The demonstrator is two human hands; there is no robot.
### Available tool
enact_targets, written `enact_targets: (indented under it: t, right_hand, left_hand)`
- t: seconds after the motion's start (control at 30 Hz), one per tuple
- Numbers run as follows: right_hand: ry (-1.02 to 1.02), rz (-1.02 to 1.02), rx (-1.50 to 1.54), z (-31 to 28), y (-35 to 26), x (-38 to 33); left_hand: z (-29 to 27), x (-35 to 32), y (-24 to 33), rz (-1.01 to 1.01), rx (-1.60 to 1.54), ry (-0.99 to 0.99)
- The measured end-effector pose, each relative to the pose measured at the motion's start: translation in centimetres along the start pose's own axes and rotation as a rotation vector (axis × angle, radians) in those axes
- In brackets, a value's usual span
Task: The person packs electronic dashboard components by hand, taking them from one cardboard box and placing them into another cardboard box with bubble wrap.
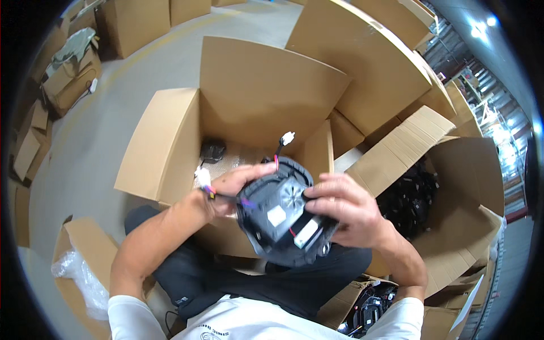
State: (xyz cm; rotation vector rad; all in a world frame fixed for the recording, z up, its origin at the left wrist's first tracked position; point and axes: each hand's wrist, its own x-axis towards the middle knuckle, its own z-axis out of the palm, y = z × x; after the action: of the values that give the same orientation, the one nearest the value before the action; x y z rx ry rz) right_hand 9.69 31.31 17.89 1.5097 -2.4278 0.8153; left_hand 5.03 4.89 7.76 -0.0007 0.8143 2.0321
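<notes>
A black plastic housing [286, 201] hangs above my lap, tilted, with white labels and a round vent-like pattern on its face. My left hand [235, 184] grips its left upper edge. The fingers of my right hand [348, 207] press round its right side, and the thumb is hidden. Wire leads run from the housing to a white connector [288, 138] above it and another white connector [202, 177] beside my left wrist. Below and beyond my hands stands an open cardboard box [266, 79]. Inside lie bubble wrap [235, 157] and a dark wrapped part [213, 151].
To the right, a large open carton [464, 175] holds several black parts [411, 198]. At lower right, another box contains a black unit [374, 306]. Clear plastic wrap [85, 277] spills from a left-hand carton [93, 243]. More cartons [136, 25] line the grey floor [147, 71].
</notes>
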Motion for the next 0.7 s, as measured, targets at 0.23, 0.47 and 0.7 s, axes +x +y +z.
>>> enact_targets:
  t: [0.23,0.47,0.7]
  right_hand:
    - [0.682,0.397,0.955,2.0,6.6,8.8]
    - [0.563,1.155,1.510,17.4,24.9,7.6]
    - [0.572,1.531,1.259,42.9,38.1,2.7]
  left_hand:
    - [-7.7,-0.3,6.7,0.362,0.299,0.565]
    - [-11.1,-3.0,8.3,0.768,0.246,0.887]
    - [-12.8,-2.1,9.1,0.750,0.160,0.965]
